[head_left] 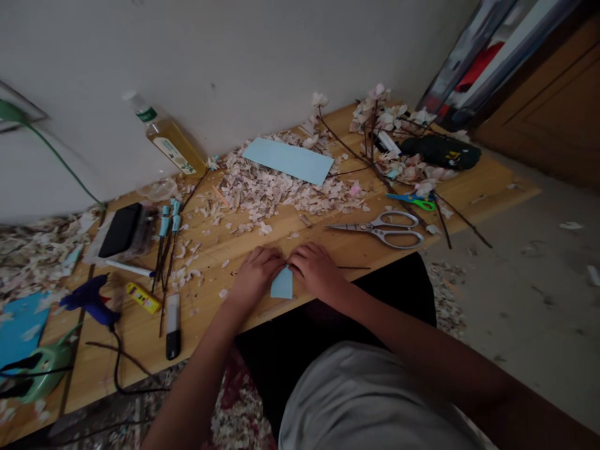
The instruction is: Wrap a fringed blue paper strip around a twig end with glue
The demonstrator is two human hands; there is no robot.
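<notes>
Near the front edge of the table, my left hand (255,273) and my right hand (317,270) meet with their fingertips pressed together. Between them they pinch the top of a small light-blue piece of paper (282,285), whose lower part spreads flat toward me. A thin dark stick (355,268) pokes out to the right from under my right hand; its middle is hidden by my fingers. Large metal scissors (377,230) lie partly open beyond my right hand. Several twigs with blue paper-wrapped ends (164,225) rest to the left.
Shavings (276,187) cover the back of the wooden table, under a blue paper sheet (287,160). An oil bottle (171,144), black phone (120,230), glue gun (91,300), yellow box (143,297) and cutter (173,326) are left. Blossom branches (372,134) and small scissors (412,200) are right.
</notes>
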